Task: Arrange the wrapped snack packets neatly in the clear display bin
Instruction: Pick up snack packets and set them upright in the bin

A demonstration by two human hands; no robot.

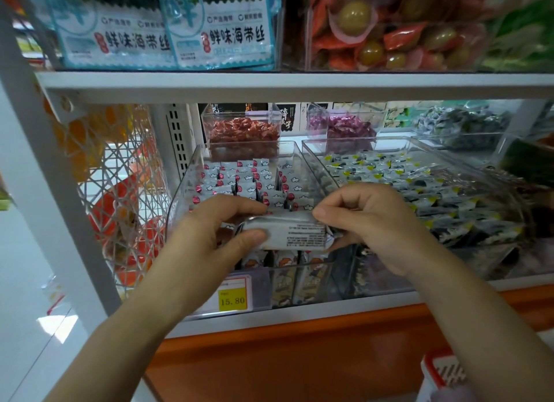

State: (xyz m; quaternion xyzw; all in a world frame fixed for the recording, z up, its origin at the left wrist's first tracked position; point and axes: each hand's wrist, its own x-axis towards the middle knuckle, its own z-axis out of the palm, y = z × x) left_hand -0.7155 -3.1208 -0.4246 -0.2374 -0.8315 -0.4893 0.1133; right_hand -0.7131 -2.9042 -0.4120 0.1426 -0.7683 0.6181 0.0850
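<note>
A silver-white wrapped snack packet (pixel 295 233) with small printed text hangs just above the front of the clear display bin (pixel 186 185). My left hand (pixel 209 233) grips its left end between thumb and fingers. My right hand (pixel 371 221) pinches its right end. Inside the bin, several white packets (pixel 248 176) with cloud and red marks stand upright in rows. More packets (pixel 287 281) show through the bin's front wall.
A yellow price tag (pixel 232 299) reading 15.80 sits on the shelf edge. To the right is a clear bin of dark-and-yellow packets (pixel 419 191). Behind stand small bins of red sweets (pixel 242 131) and purple sweets (pixel 347 128). The upper shelf (pixel 269 83) overhangs closely.
</note>
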